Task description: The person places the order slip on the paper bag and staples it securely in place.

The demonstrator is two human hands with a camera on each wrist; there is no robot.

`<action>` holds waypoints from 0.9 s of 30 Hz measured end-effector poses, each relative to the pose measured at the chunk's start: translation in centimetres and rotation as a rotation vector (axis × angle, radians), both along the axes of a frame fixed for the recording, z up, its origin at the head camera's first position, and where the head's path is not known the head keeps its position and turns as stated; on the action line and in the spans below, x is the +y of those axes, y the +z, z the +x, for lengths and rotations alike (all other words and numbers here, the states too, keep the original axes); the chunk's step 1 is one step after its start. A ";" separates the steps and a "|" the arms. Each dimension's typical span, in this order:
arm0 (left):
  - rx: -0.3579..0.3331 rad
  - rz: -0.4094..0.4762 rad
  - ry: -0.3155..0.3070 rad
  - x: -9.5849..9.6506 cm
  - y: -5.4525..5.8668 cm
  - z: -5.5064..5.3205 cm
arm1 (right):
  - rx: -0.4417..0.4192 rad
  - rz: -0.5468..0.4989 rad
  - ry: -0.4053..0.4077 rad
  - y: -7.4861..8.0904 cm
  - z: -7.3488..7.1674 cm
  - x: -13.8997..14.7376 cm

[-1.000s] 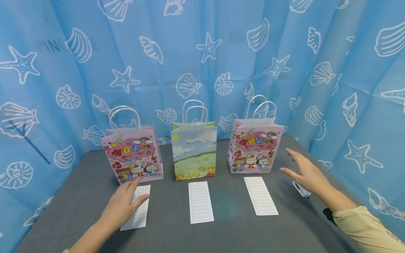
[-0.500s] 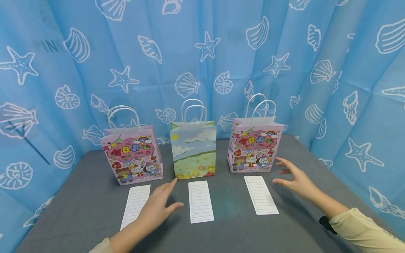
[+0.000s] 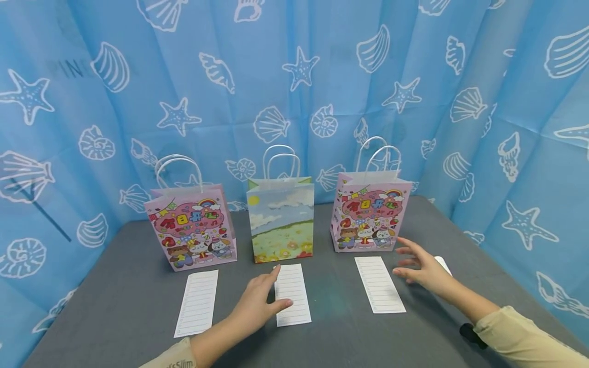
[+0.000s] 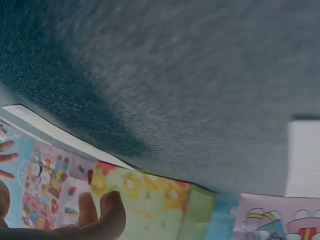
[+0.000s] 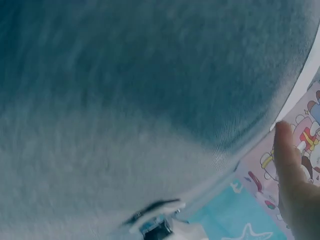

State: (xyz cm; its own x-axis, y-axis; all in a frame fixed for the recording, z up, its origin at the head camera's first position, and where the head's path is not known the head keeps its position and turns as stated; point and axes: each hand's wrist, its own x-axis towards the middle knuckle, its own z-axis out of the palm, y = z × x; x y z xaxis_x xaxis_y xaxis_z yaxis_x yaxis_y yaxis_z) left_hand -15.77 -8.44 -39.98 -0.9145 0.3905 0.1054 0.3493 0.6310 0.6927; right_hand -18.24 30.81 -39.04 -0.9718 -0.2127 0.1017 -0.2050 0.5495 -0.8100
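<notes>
My left hand (image 3: 257,302) is over the left edge of the middle lined paper slip (image 3: 296,296), thumb apart from the fingers, holding nothing. Behind that slip stands a paper gift bag (image 3: 282,225) with a sky and flower meadow print. My right hand (image 3: 424,272) hovers with loosely bent, spread fingers just right of another lined slip (image 3: 378,286), and it too holds nothing. Near its fingertips stands a pink cartoon gift bag (image 3: 368,217). Partly hidden behind this hand is a small white object (image 3: 443,265), which shows dark metal parts in the right wrist view.
A second pink cartoon bag (image 3: 190,227) stands at the left, slightly turned, with a third lined slip (image 3: 198,301) in front of it. All the bags have upright white handles. A blue curtain (image 3: 271,76) with shell prints hangs behind the grey table (image 3: 110,306).
My left hand has moved right, from the left slip to the middle one. My right hand has shifted left and slightly down, toward the right slip. Bags and slips have stayed put.
</notes>
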 end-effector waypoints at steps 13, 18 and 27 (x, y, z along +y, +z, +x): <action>-0.007 0.096 -0.029 2.8 -0.2 -0.8 | -0.103 0.035 0.013 -0.6 -0.4 -0.2; -0.036 0.119 -0.060 4.1 -0.4 -0.8 | -0.148 0.025 -0.002 -0.4 -0.8 0.1; -0.052 0.094 -0.056 5.0 -0.3 -1.0 | -0.232 -0.011 -0.005 -0.8 -1.6 0.6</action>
